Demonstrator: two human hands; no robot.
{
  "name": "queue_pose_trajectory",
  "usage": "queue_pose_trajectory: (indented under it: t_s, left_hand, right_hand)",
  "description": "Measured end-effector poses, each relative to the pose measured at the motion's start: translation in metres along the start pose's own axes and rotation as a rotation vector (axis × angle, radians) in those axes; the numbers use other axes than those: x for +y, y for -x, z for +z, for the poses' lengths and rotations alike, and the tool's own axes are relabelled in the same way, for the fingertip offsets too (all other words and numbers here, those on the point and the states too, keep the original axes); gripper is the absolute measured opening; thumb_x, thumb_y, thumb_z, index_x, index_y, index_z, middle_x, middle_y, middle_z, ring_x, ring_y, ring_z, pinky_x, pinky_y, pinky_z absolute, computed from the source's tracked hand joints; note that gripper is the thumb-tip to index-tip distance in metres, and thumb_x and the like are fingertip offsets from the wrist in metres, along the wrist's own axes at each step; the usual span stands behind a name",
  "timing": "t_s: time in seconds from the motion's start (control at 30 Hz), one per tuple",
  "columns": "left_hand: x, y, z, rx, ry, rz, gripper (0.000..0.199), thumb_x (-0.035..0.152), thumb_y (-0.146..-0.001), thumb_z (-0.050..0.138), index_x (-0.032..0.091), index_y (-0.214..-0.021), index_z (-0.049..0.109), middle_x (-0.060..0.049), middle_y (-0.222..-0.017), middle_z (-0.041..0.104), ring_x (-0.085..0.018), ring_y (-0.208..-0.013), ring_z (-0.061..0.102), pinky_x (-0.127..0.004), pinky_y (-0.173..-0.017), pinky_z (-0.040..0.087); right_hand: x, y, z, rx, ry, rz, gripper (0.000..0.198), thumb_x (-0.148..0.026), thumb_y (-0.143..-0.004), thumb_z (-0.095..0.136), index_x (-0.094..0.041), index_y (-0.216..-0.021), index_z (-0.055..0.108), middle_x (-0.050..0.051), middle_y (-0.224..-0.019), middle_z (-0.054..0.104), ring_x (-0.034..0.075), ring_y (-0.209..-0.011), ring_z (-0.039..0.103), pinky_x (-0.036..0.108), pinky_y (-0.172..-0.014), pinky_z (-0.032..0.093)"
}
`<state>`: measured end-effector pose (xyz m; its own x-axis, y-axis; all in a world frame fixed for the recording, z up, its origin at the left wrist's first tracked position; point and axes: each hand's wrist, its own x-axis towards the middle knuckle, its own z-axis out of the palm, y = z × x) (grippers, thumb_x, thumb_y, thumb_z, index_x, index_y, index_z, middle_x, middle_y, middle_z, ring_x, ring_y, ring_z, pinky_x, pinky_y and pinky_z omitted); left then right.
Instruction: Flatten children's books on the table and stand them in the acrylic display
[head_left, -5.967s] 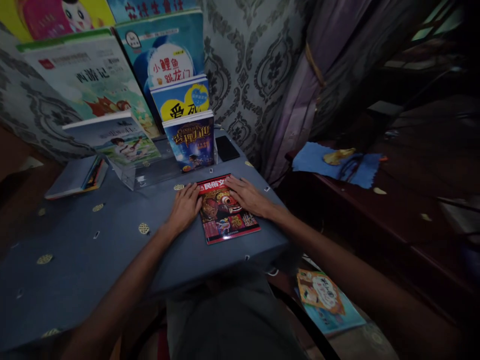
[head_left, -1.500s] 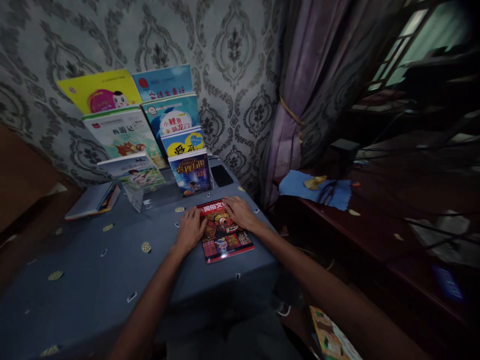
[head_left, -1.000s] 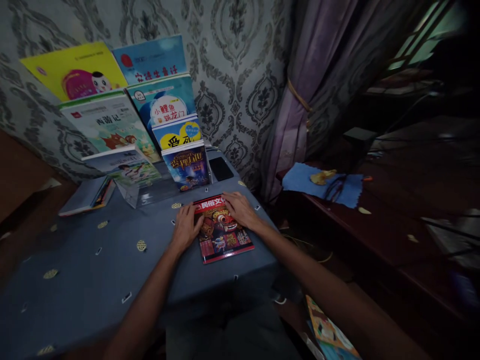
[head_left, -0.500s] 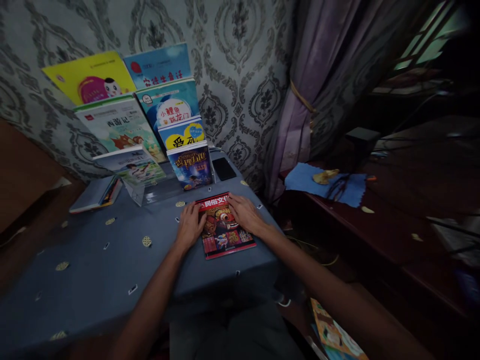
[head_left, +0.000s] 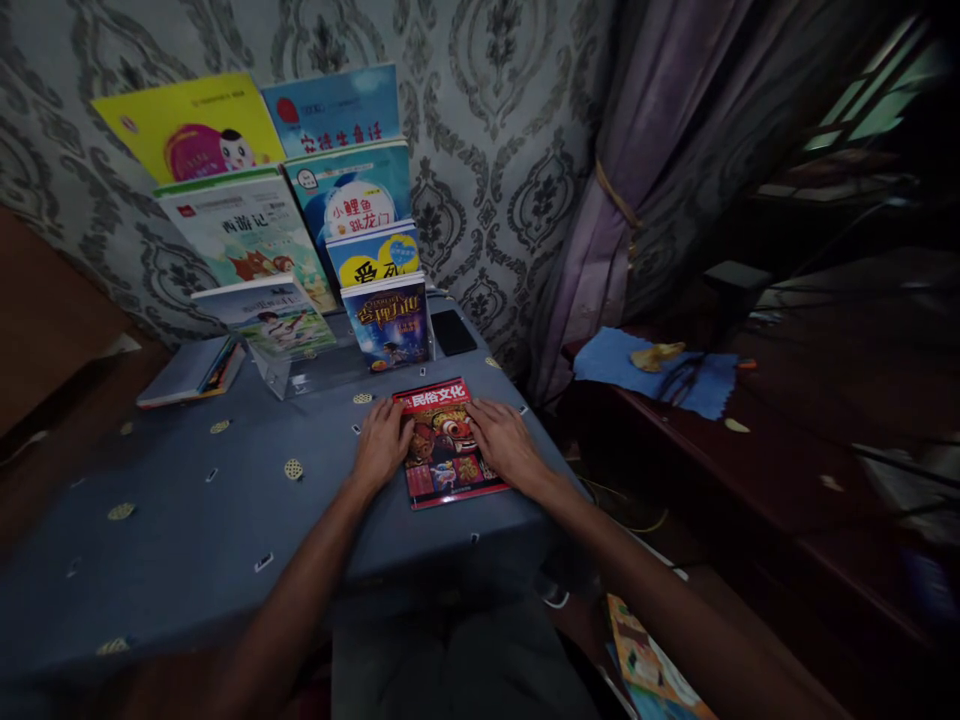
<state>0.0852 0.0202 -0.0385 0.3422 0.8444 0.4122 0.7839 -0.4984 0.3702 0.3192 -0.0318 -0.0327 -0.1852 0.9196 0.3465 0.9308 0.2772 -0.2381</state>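
Note:
A red book (head_left: 450, 440) with a mask picture on its cover lies flat and closed near the front right of the table. Over its left edge rests my left hand (head_left: 381, 440), with the fingertips on the cover and the fingers loosely bent. My right hand (head_left: 506, 440) lies across the right edge, its fingers stretched flat on the cover. Neither hand is wrapped round the book. Just behind it a dark blue book (head_left: 388, 325) stands upright at the front of a clear display rack (head_left: 274, 378).
More books, among them a yellow one (head_left: 172, 130), stand in tiers on the rack. A black phone (head_left: 454, 333) lies to its right, a book stack (head_left: 193, 370) to its left. Beyond the blue-clothed table (head_left: 172, 540) are a dark red bench (head_left: 652, 415) and books (head_left: 649, 660) low down.
My right hand has slid down and outward along the book's right edge, uncovering more of the title. My left hand stays on the left edge. The camera view has shifted slightly.

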Motion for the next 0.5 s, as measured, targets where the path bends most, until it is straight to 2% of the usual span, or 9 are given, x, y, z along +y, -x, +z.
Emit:
queue_pose_trajectory:
  t_s: [0.17, 0.3, 0.4, 0.5]
  left_hand:
    - [-0.003, -0.005, -0.003, 0.013, 0.247, -0.068, 0.035, 0.029, -0.093, 0.054, 0.018, -0.125, 0.062, -0.014, -0.129, 0.067, -0.031, -0.129, 0.055, -0.053, -0.114, 0.04]
    - [-0.007, -0.011, -0.001, 0.025, 0.697, -0.2, 0.041, 0.03, -0.088, 0.06, 0.019, -0.128, 0.059, -0.012, -0.132, 0.066, -0.028, -0.122, 0.062, -0.047, -0.107, 0.048]
    - [-0.008, -0.013, 0.004, 0.084, 1.038, -0.378, 0.05, 0.03, -0.08, 0.069, 0.02, -0.127, 0.056, -0.013, -0.138, 0.061, -0.026, -0.121, 0.063, -0.04, -0.099, 0.053]
    - [-0.005, -0.013, 0.008, 0.093, 1.22, -0.602, 0.056, 0.027, -0.074, 0.077, 0.022, -0.126, 0.055, -0.011, -0.126, 0.068, -0.023, -0.109, 0.069, -0.034, -0.086, 0.057]
  right_hand:
    - [-0.002, 0.0, 0.001, -0.021, 0.02, 0.006, 0.042, -0.02, -0.1, 0.038, -0.011, -0.135, 0.061, 0.017, -0.137, 0.065, 0.028, -0.133, 0.054, 0.047, -0.111, 0.039]
    - [0.0, 0.0, 0.002, -0.013, 0.008, 0.009, 0.043, -0.019, -0.1, 0.038, -0.01, -0.136, 0.06, 0.019, -0.137, 0.064, 0.028, -0.132, 0.054, 0.047, -0.111, 0.039]
    - [0.001, 0.0, 0.004, 0.0, -0.012, 0.009, 0.044, -0.02, -0.1, 0.038, -0.009, -0.136, 0.06, 0.02, -0.137, 0.064, 0.029, -0.131, 0.055, 0.048, -0.111, 0.04]
    - [0.003, 0.0, 0.007, 0.015, -0.04, -0.007, 0.043, -0.021, -0.099, 0.039, -0.012, -0.135, 0.06, 0.018, -0.137, 0.064, 0.029, -0.13, 0.055, 0.05, -0.111, 0.04]
